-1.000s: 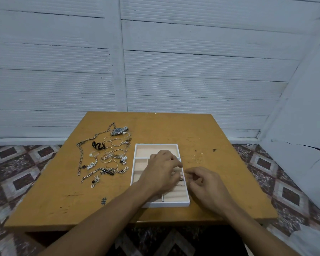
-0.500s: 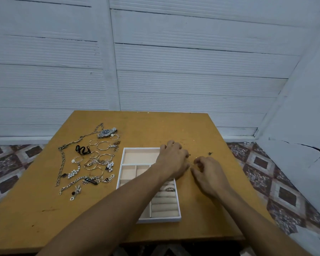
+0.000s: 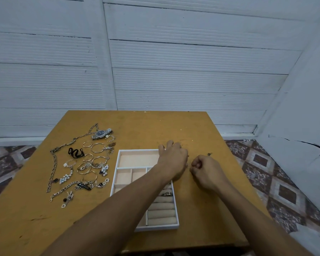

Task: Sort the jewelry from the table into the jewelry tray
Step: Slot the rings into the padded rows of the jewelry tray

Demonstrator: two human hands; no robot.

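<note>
1. The left hand (image 3: 174,159) lies over the far right corner of the jewelry tray (image 3: 118,164), its fingers curled down toward the surface (image 3: 201,209). The right hand (image 3: 207,170) sits just beside it, right of the tray, with its fingers bunched as if pinching. Whether either hand grasps anything cannot be told, because whatever lies between them is too small to make out.
2. A piece that fine could slip from the fingertips, roll off the near right edge and vanish on the patterned floor (image 3: 266,172).
3. The left forearm crosses above the tray. If it dropped, it could shove the tray or unseat the ring (image 3: 167,194) lodged in the rolls.
4. The jewelry pile (image 3: 85,165) lies unsorted left of the tray, with chains, hoops and pearl pieces touching and overlapping. Lifting one piece may drag others with it.
5. No writing can be read, and the dial of the watch (image 3: 101,134) is too small to show a brand.
</note>
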